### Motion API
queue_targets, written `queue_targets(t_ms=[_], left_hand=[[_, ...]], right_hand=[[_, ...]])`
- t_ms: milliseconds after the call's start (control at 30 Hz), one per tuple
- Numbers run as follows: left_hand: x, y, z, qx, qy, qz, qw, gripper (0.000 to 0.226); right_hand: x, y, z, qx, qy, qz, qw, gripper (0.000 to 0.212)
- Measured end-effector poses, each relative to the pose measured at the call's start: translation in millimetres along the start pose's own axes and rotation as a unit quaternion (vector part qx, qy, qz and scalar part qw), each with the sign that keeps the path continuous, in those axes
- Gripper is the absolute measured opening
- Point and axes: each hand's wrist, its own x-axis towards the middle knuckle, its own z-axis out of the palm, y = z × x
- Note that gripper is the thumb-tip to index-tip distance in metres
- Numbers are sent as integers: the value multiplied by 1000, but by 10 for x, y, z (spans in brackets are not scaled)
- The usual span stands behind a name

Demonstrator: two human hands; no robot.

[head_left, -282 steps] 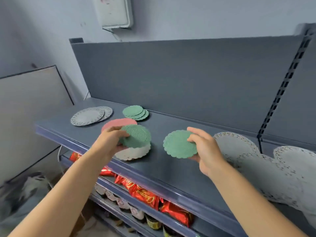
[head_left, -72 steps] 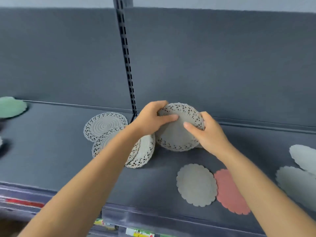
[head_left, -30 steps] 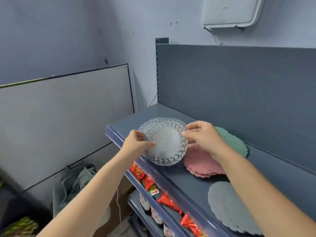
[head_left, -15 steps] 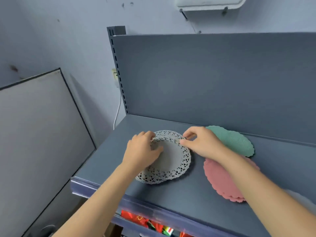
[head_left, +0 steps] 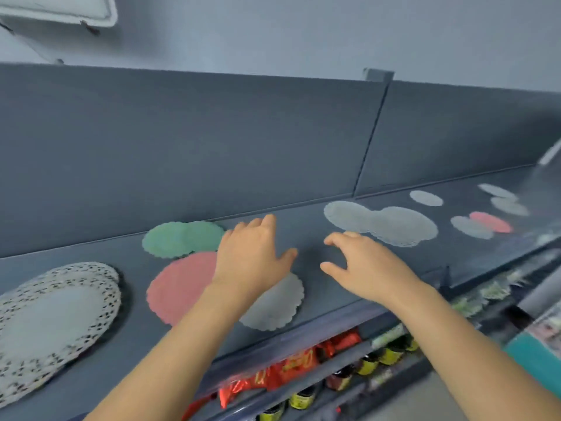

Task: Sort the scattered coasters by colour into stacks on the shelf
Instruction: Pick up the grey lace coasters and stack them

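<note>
Left hand and right hand are hovering empty, fingers loose, by the round pink scalloped coaster stack — right of it, pale grey coasters are lying unsorted.

hands: left hand, right hand | both empty, above shelf | lace coasters at left

Soft, even, cool light with weak shadows; the whole picture is motion-blurred, and the wide lens bends its edges.
</note>
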Motion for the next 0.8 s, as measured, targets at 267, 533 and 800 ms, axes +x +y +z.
queue_targets(t_ms=[267, 533, 800], left_hand=[[364, 1908, 1021, -35, -129, 16, 991, 62], [1061, 2672, 1561, 19, -158, -23, 987, 59], [2093, 2496, 1909, 78, -278, -125, 949, 90]], right_hand=[[-773, 2025, -367, -22, -39, 99, 994, 49], [-424, 3052, -539, 27, -37, 67, 997, 48], [749, 3417, -273, 70, -93, 6, 993, 53]])
